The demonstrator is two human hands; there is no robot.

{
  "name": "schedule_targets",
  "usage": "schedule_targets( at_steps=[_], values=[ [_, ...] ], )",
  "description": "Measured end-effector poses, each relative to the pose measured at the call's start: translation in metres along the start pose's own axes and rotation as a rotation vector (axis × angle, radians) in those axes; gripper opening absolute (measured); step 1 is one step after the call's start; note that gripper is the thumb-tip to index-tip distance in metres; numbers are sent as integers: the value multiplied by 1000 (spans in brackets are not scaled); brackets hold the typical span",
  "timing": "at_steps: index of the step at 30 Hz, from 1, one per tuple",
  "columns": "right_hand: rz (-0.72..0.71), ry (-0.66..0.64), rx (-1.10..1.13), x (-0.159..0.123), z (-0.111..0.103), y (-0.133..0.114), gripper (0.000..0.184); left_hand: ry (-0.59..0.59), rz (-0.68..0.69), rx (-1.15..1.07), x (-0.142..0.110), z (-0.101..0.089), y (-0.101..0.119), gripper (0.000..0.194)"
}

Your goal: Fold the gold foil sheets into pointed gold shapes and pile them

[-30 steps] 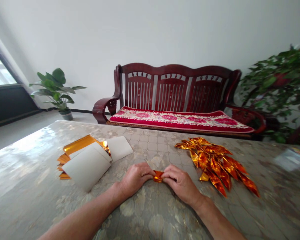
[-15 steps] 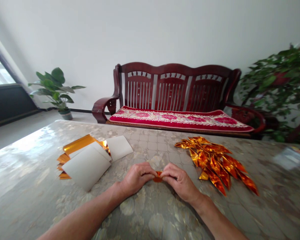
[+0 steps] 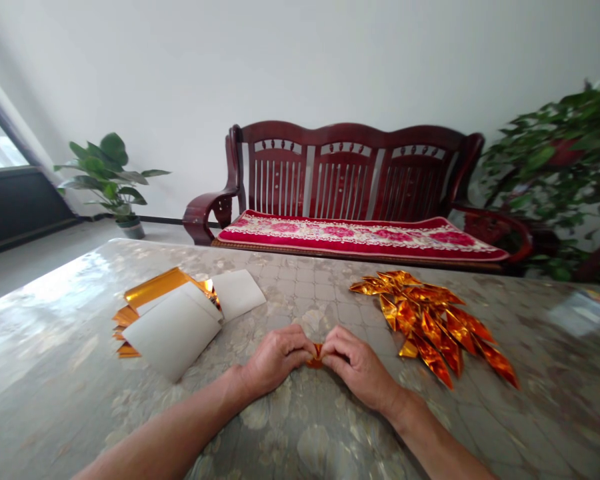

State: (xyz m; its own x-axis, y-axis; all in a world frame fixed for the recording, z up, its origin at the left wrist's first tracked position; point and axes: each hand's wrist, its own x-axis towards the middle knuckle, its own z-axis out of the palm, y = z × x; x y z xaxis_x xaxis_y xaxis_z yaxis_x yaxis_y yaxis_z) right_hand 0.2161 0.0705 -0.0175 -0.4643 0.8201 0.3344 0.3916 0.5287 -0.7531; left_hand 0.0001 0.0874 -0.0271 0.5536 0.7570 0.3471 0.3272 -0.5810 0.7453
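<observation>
A small folded piece of orange-gold foil paper (image 3: 316, 361) is held between my two hands, low over the middle of the table. My left hand (image 3: 281, 355) pinches its left end between thumb and fingers. At the right end, my right hand (image 3: 354, 360) grips it the same way. The fingers cover most of the piece. To the left lies a loose stack of foil sheets (image 3: 157, 288), with white-backed sheets (image 3: 176, 333) on top. A pile of folded, pointed foil ingots (image 3: 430, 320) rests on the right.
The table (image 3: 300, 427) has a clear patterned cover. A transparent plastic bag (image 3: 583, 313) lies near its right edge. Beyond the far edge stands a dark red wooden bench (image 3: 350, 173) with a red floral cushion (image 3: 360, 235). Potted plants (image 3: 113, 173) flank the bench.
My hands have drawn very slightly together on the foil piece, and less of its lower rounded part shows. The stack and the pile stay where they were.
</observation>
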Motion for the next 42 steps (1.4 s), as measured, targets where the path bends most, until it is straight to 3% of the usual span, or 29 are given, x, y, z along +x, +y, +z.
schedule_targets(
  at_steps=[22,42],
  values=[
    [8,48,-176,-4,7,-8,18,3,-42,29,1,4,17,15],
    [-79,137,-265,-5,13,-14,20,42,-14,88,-2,10,20,20]
  ],
)
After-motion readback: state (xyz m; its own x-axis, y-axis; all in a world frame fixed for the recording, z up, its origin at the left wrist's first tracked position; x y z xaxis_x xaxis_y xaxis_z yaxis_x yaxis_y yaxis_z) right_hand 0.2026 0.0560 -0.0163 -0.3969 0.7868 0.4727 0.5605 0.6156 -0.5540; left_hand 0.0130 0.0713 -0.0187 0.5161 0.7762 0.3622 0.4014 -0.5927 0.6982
